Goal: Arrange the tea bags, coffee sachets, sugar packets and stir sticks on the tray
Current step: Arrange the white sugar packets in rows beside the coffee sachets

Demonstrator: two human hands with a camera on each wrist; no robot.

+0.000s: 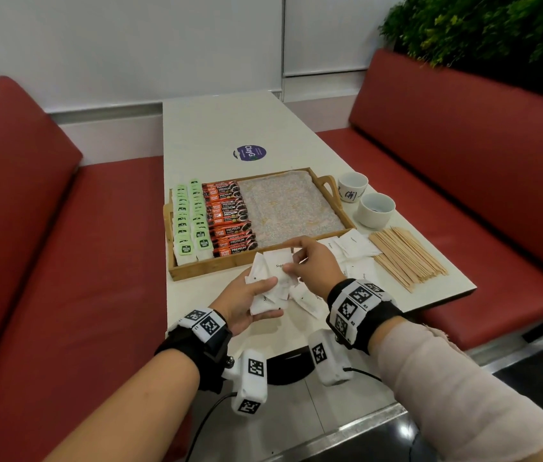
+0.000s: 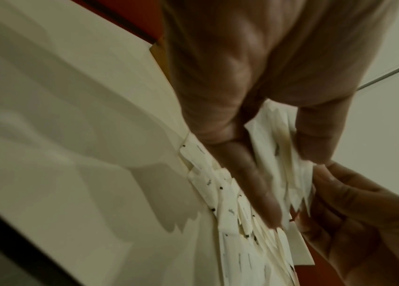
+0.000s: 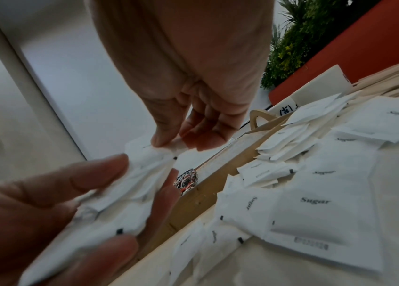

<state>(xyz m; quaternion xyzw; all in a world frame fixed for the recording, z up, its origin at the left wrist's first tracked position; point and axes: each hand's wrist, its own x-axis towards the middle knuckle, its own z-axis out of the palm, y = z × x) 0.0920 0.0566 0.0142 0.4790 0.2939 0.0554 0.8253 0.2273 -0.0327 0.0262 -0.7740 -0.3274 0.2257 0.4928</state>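
A wooden tray [image 1: 246, 265] lies on the table with green tea bags [image 1: 190, 221] in two columns at its left and orange-black coffee sachets [image 1: 230, 218] beside them; its right part is bare. Just in front of the tray, my left hand [image 1: 250, 295] holds a fanned bunch of white sugar packets [image 1: 271, 278], thumb on top. My right hand [image 1: 300, 261] pinches the top packet of that bunch at its upper edge. More loose sugar packets [image 1: 351, 246] lie on the table to the right. Wooden stir sticks [image 1: 406, 253] lie piled at the far right.
Two white cups [image 1: 376, 210] stand right of the tray's handle. Red bench seats [image 1: 63, 261] flank the table. A round purple sticker [image 1: 249, 152] sits behind the tray. The table's near edge [image 1: 296, 348] is close under my wrists.
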